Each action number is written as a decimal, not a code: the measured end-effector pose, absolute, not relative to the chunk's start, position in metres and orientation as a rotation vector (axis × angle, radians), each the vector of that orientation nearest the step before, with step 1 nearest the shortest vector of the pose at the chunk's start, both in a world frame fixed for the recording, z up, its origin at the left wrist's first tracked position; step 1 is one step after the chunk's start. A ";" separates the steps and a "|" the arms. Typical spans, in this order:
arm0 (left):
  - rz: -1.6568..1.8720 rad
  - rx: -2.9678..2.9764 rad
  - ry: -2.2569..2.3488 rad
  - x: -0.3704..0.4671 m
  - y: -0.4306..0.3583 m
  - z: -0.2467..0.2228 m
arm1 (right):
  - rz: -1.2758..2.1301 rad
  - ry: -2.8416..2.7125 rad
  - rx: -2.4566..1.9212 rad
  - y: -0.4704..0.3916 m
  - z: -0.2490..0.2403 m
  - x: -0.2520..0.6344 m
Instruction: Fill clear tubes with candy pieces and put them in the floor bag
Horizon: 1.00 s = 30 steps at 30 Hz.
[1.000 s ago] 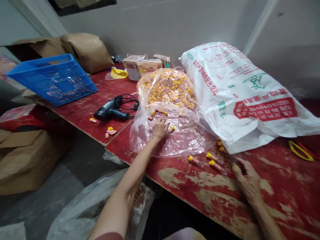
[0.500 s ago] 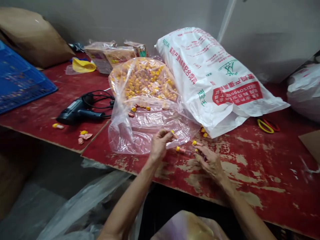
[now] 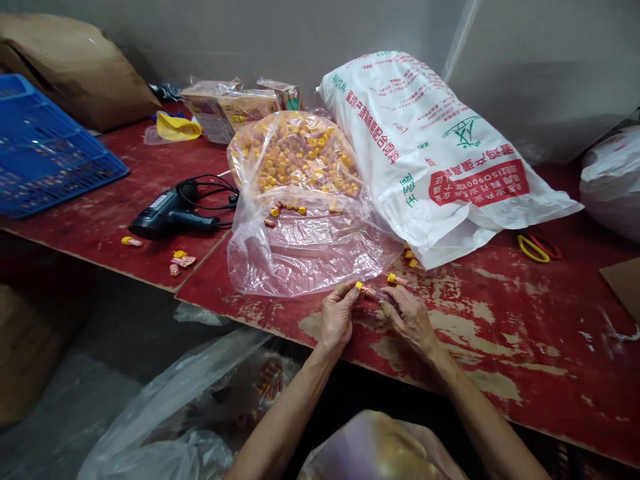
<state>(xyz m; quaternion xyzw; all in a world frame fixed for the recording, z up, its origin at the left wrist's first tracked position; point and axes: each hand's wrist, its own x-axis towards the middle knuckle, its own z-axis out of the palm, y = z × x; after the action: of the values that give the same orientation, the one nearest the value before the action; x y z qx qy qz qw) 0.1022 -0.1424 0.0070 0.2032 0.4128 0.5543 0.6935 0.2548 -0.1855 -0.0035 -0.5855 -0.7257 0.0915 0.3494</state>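
Observation:
Between my hands, just above the red table's front part, is a small yellow-capped tube (image 3: 369, 291) with a red-and-white printed wrap. My left hand (image 3: 338, 317) pinches it near the yellow cap. The fingers of my right hand (image 3: 411, 319) close on its other end, which they partly hide. Just beyond the right hand lies a second yellow-capped piece (image 3: 393, 279). Behind both hands a clear plastic bag (image 3: 310, 257) lies with its mouth toward me, full of yellow-capped pieces (image 3: 310, 157); several loose ones rest near its mouth.
A white printed sack (image 3: 440, 160) leans beside the bag, with scissors (image 3: 537, 248) to its right. Leftward are a black heat gun (image 3: 165, 210), loose pieces (image 3: 183, 260) and a blue crate (image 3: 55, 150). Packaged boxes (image 3: 245, 107) stand behind. Below the table edge hangs clear plastic (image 3: 175, 413).
My left hand has come down and right from the bag's mouth toward my right hand. Both hands now meet on one yellow-capped tube. The view has shifted slightly.

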 end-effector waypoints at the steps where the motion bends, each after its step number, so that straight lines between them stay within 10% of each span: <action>1: 1.239 0.494 0.934 0.103 -0.146 0.007 | 0.254 -1.890 -1.501 -0.186 -0.003 0.253; 16: 1.006 1.459 1.037 0.099 -0.170 0.010 | 0.525 -1.763 -1.458 -0.201 -0.007 0.250; 30: 0.946 1.888 1.969 -0.029 0.060 0.031 | -0.375 -1.930 -1.582 -0.205 -0.039 0.293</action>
<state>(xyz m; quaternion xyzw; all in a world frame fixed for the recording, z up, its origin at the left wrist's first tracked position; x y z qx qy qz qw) -0.0291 0.0604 0.0310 0.6487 0.6764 0.3251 0.1266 0.2931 -0.2049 -0.0392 -0.5973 -0.7285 -0.1417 0.3041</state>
